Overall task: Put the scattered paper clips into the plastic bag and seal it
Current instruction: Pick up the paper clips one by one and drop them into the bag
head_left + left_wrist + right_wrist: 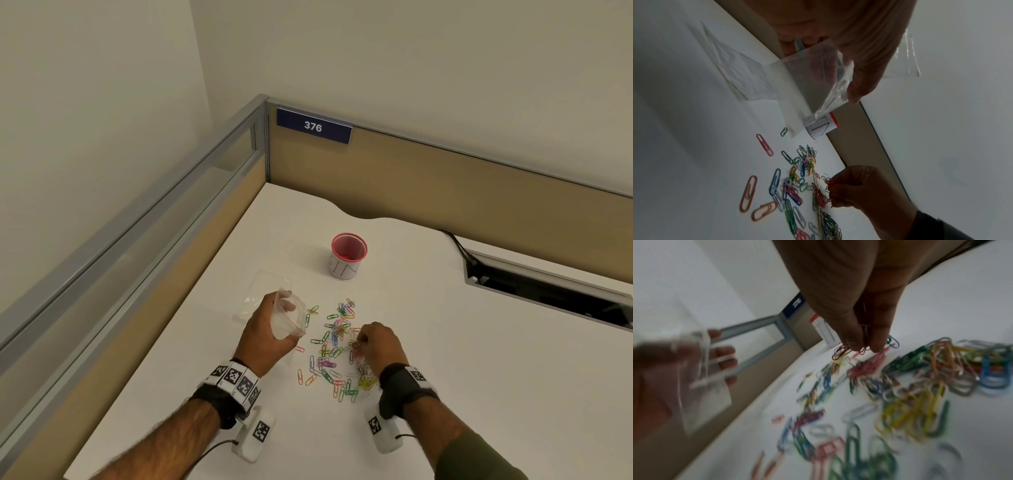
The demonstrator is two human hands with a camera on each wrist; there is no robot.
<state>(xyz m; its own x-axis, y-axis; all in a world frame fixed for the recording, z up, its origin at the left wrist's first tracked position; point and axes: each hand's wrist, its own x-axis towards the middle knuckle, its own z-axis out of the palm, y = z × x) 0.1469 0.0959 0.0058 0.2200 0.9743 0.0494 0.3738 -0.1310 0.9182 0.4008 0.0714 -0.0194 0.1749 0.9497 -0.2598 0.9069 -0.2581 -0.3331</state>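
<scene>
Many coloured paper clips (334, 349) lie scattered on the white desk (479, 359) between my hands. My left hand (265, 337) holds a small clear plastic bag (287, 317) with a red zip line above the desk, its mouth held apart and facing the clips. In the left wrist view the bag (809, 86) hangs from my thumb and fingers. My right hand (378, 346) is down in the pile, fingertips pinching a few clips (861, 344), some of them red. More clips (795, 183) spread under it.
A red-rimmed white cup (348, 256) stands behind the clips. A second flat clear bag (262, 298) lies on the desk beyond my left hand. Partition walls close the desk at the left and back. A cable slot (548, 287) opens at the right.
</scene>
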